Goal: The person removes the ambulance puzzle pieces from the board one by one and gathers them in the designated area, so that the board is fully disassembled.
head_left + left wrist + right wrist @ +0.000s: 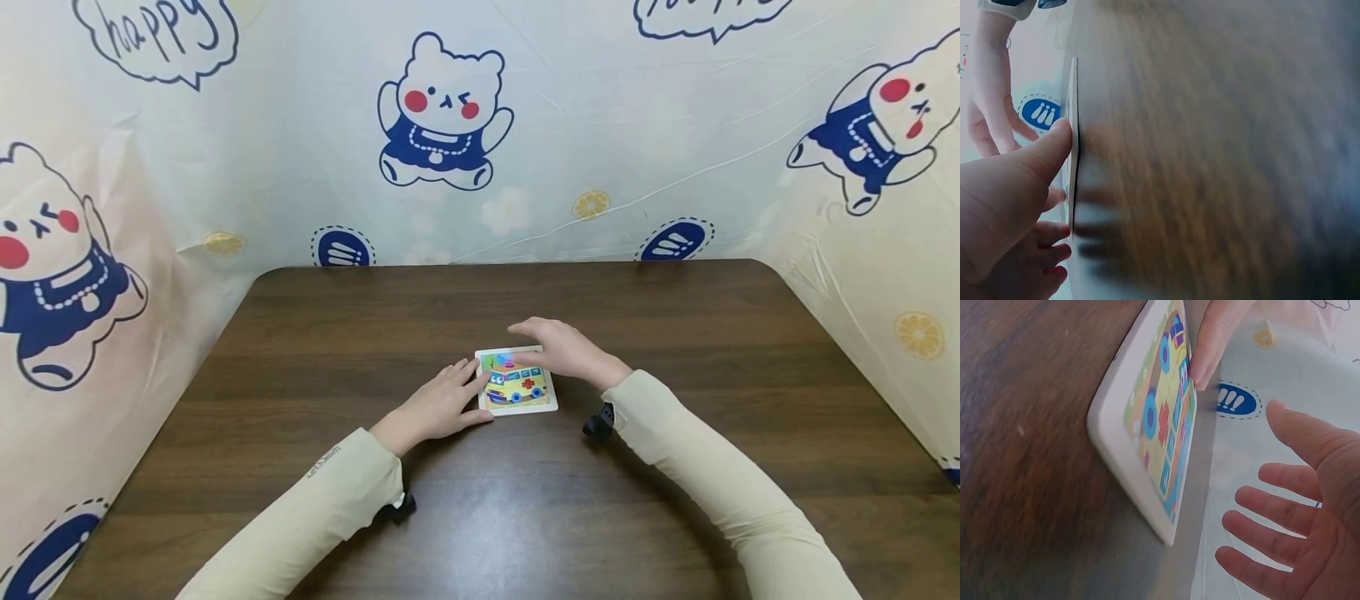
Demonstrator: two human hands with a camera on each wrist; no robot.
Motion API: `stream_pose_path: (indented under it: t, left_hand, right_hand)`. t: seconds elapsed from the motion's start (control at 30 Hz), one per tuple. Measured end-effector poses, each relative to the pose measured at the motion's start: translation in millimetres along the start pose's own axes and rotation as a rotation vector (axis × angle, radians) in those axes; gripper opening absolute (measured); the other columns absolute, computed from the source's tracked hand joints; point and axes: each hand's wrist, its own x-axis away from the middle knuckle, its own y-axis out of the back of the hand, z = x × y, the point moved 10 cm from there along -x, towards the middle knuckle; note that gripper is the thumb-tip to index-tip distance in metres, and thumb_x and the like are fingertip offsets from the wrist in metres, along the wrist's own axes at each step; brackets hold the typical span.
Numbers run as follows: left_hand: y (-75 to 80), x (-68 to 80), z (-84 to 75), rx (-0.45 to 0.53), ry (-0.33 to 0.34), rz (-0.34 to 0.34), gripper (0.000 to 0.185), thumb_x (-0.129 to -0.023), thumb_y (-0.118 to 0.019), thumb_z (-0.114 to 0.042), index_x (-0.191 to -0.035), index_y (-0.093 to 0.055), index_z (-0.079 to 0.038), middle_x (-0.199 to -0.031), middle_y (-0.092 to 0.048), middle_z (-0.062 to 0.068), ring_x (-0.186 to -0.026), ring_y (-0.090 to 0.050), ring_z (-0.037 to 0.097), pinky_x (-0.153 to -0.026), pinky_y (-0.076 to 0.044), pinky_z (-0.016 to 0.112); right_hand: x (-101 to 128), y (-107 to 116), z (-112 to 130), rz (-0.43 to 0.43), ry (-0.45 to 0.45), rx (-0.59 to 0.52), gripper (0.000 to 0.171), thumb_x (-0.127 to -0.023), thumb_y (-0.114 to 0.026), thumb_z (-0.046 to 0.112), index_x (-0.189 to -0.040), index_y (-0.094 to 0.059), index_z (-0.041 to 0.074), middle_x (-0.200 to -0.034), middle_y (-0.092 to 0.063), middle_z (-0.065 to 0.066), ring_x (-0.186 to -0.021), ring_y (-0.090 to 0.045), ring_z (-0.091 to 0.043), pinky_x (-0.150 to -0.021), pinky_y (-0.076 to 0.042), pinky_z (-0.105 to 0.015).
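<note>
A square picture board [519, 398] with a white border and a cartoon yellow ambulance lies flat on the wooden table. My left hand [437, 406] rests at its left side, fingers extended; the thumb touches the near left corner. Edge-on in the left wrist view, the board [1074, 94] is a thin strip beside the left thumb [1054, 140]. My right hand [567, 351] hovers over the far right corner with fingers spread. From the right wrist, that hand [1310, 512] appears apart from the board [1169, 425], holding nothing, while left fingertips [1204, 365] touch the far edge.
The dark wooden table [337, 333] has rounded far corners. A pale curtain [285, 167] printed with cartoon bears hangs behind it and along both sides. Each wrist carries a small black camera, such as the one under the right sleeve [598, 423].
</note>
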Motion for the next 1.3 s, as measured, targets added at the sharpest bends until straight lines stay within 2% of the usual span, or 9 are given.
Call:
stream_pose_path:
  t: [0.33, 0.53, 0.67, 1.1, 1.3]
  left_hand:
    - [-0.7, -4.2, -6.4, -0.015, -0.044, -0.015, 0.066, -0.093, -0.052, -0.047, -0.146, -0.036, -0.011, -0.153, -0.025, 0.023, -0.141, -0.025, 0.038, -0.116, -0.024, 0.046]
    - [-0.2, -3.9, -7.7, -0.027, -0.047, -0.016, 0.065, -0.093, -0.053, -0.046, -0.145, -0.037, -0.011, -0.152, -0.027, 0.023, -0.141, -0.027, 0.037, -0.115, -0.025, 0.046]
    - [1.4, -3.6, -9.3, -0.026, -0.055, -0.025, 0.064, -0.092, -0.054, -0.045, -0.144, -0.04, -0.011, -0.15, -0.029, 0.024, -0.14, -0.029, 0.038, -0.114, -0.027, 0.047]
    - [4.6, -4.2, -13.4, -0.068, -0.054, -0.061, 0.063, -0.09, -0.056, -0.047, -0.139, -0.047, -0.01, -0.147, -0.037, 0.023, -0.137, -0.035, 0.037, -0.112, -0.03, 0.046]
    - [9.3, -3.7, -15.4, -0.083, -0.05, -0.081, 0.062, -0.088, -0.059, -0.046, -0.136, -0.051, -0.008, -0.144, -0.041, 0.022, -0.135, -0.039, 0.036, -0.111, -0.032, 0.047]
  right_hand:
    - [-8.9, -14.7, 2.0, 0.08, 0.014, -0.001, 0.049, -0.089, -0.065, 0.029, -0.132, -0.055, 0.006, -0.132, -0.057, -0.011, -0.122, -0.052, -0.026, -0.101, -0.044, -0.043]
    - [-14.5, -21.3, 5.7, 0.091, 0.051, 0.004, 0.038, -0.089, -0.066, 0.023, -0.121, -0.062, 0.005, -0.117, -0.064, -0.011, -0.103, -0.061, -0.023, -0.089, -0.051, -0.037]
    - [-19.2, -25.4, 8.7, 0.1, 0.056, 0.022, 0.03, -0.089, -0.066, 0.02, -0.115, -0.066, 0.005, -0.109, -0.065, -0.01, -0.094, -0.061, -0.02, -0.084, -0.052, -0.034]
    - [-25.5, -31.0, 11.3, 0.1, 0.033, 0.072, 0.022, -0.09, -0.063, 0.015, -0.11, -0.068, 0.005, -0.105, -0.063, -0.01, -0.096, -0.061, -0.02, -0.086, -0.052, -0.035]
    - [-29.1, -31.9, 7.9, 0.105, 0.009, 0.058, 0.021, -0.09, -0.064, 0.015, -0.108, -0.067, 0.005, -0.105, -0.063, -0.01, -0.095, -0.06, -0.02, -0.086, -0.051, -0.035]
